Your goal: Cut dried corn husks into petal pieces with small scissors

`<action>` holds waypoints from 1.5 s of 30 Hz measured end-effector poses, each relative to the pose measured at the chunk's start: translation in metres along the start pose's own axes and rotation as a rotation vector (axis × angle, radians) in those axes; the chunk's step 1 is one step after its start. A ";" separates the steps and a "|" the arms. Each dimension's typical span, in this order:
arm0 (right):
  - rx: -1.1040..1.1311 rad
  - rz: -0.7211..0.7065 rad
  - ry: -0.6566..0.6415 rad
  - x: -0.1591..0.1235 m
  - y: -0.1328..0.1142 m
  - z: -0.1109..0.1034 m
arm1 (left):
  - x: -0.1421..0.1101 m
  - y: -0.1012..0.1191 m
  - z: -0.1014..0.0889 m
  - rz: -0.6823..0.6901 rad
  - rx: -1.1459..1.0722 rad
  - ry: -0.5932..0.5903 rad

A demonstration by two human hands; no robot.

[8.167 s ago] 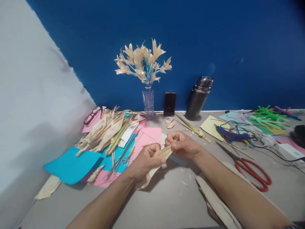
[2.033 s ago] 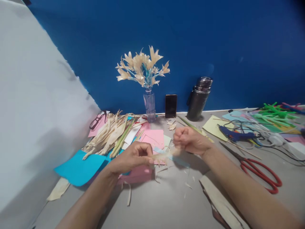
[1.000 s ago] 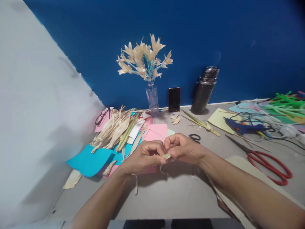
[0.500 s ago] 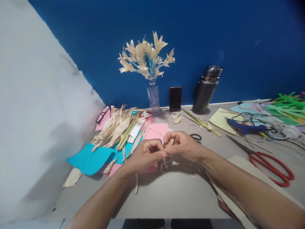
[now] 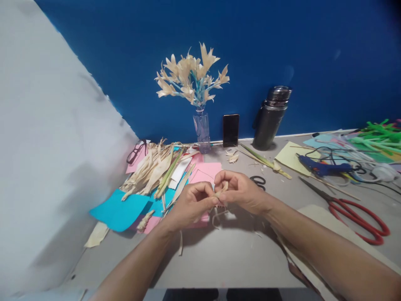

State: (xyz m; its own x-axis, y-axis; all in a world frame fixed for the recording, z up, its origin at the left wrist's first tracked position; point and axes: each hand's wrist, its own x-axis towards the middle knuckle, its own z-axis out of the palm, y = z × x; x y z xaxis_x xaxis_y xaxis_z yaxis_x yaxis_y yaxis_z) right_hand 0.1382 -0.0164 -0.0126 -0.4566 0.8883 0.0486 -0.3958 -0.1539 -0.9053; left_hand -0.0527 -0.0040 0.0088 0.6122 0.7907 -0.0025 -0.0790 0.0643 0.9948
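Between my two hands, over the middle of the table, is a small piece of pale dried husk (image 5: pixel 222 190). My left hand (image 5: pixel 197 198) pinches its lower left end between thumb and fingers. My right hand (image 5: pixel 239 192) grips the same piece from the other side, thumb and fingertips pressed together. The fingertips partly hide the husk. Just beyond the hands lies a pink sheet (image 5: pixel 206 170), and to the left a heap of dried corn husks (image 5: pixel 150 165) rests on coloured paper. A thin bent strip (image 5: pixel 215 219) shows below my fingers.
A clear bottle (image 5: pixel 202 131) holds husk flowers (image 5: pixel 194 75) by the blue wall. Near it stand a phone (image 5: pixel 231 130) and a dark thermos (image 5: pixel 272 119). Red-handled scissors (image 5: pixel 357 215), a blue glue gun (image 5: pixel 324 165) and green pipe cleaners (image 5: pixel 380 133) lie right. Blue paper (image 5: pixel 122 211) is left.
Both hands stay together at nearly the same spot. The husk piece has turned slightly between the fingertips, and the view has shifted a little.
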 end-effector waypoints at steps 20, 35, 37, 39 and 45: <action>0.104 0.030 -0.119 0.000 0.002 -0.002 | -0.004 -0.004 -0.011 -0.015 0.022 -0.190; -0.102 0.044 -0.046 -0.002 -0.006 -0.001 | -0.005 -0.008 -0.013 -0.127 0.014 -0.173; -0.007 0.038 -0.088 -0.002 -0.003 -0.001 | -0.006 -0.007 -0.014 -0.117 -0.003 -0.208; 0.139 0.031 -0.172 -0.002 0.000 -0.002 | -0.006 -0.007 -0.016 -0.088 -0.020 -0.236; 0.182 0.021 -0.189 0.000 0.000 -0.004 | -0.006 -0.012 -0.017 -0.138 -0.077 -0.181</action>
State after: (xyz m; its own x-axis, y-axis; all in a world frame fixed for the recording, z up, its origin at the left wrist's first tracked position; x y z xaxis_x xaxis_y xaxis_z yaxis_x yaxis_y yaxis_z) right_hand 0.1409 -0.0146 -0.0143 -0.6000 0.7903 0.1241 -0.5137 -0.2617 -0.8171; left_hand -0.0689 0.0004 -0.0046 0.7522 0.6492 -0.1127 -0.0404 0.2162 0.9755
